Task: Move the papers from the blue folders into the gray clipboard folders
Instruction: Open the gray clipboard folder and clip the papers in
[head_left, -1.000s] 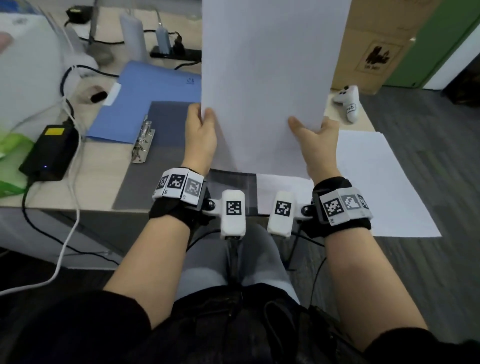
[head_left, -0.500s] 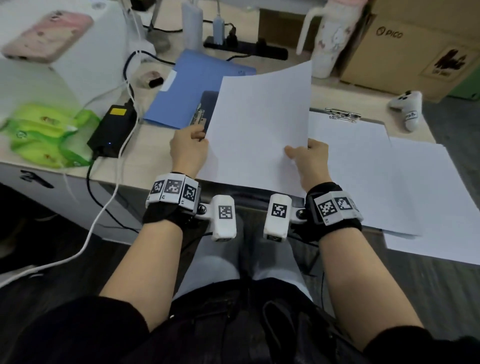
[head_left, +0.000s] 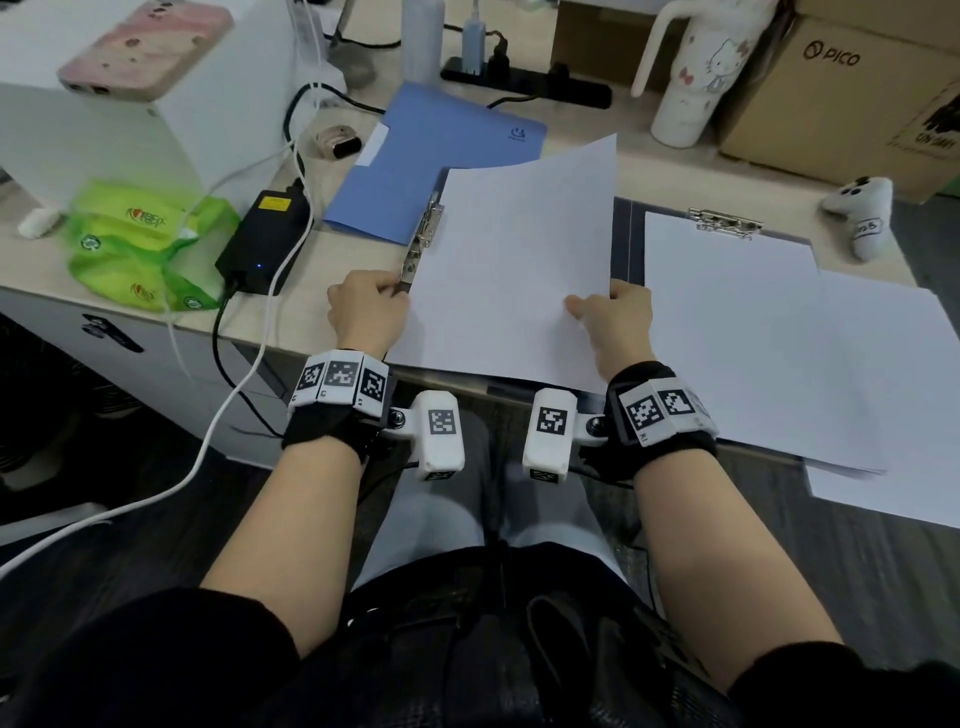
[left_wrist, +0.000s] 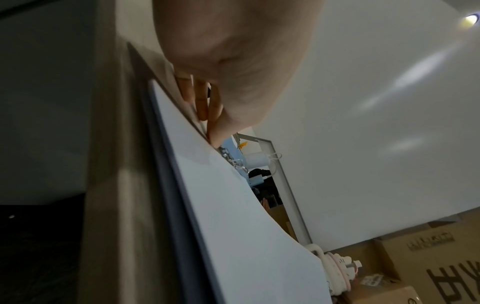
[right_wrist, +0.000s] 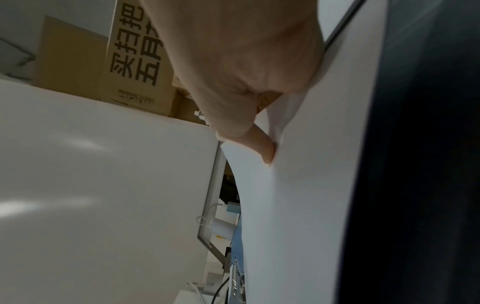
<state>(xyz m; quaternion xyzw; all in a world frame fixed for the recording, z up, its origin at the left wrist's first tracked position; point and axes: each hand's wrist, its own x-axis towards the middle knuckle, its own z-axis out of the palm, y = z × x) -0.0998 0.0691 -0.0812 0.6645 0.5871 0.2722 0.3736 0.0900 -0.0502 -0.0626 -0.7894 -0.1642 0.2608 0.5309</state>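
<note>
A: Status on the paper stack?

B: Held by both hands over the left half of the open gray clipboard folder. Left hand pinches the left edge, right next to the side clip. Right hand pinches the near right edge, thumb on top.

A: Why that hold?

B: My read: gripping opposite edges keeps the sheets square so the left edge can slide under that clip. The far right corner is curling upward, so the stack isn't lying flat yet.

A: Hand pose?

B: Both are knuckles-up at the desk's front edge, well apart, with the stack's width between them. The right wrist view shows the thumb pressed onto the sheet, fingers underneath. In the left wrist view the fingers are curled at the paper edge by the clip.

A: Rest of the task's items?

B: The blue folder lies behind, closed or nearly so, with the stack overlapping its near corner. The right half of the gray folder already has paper under its top clip. More loose sheets overhang the desk on the right.
</note>
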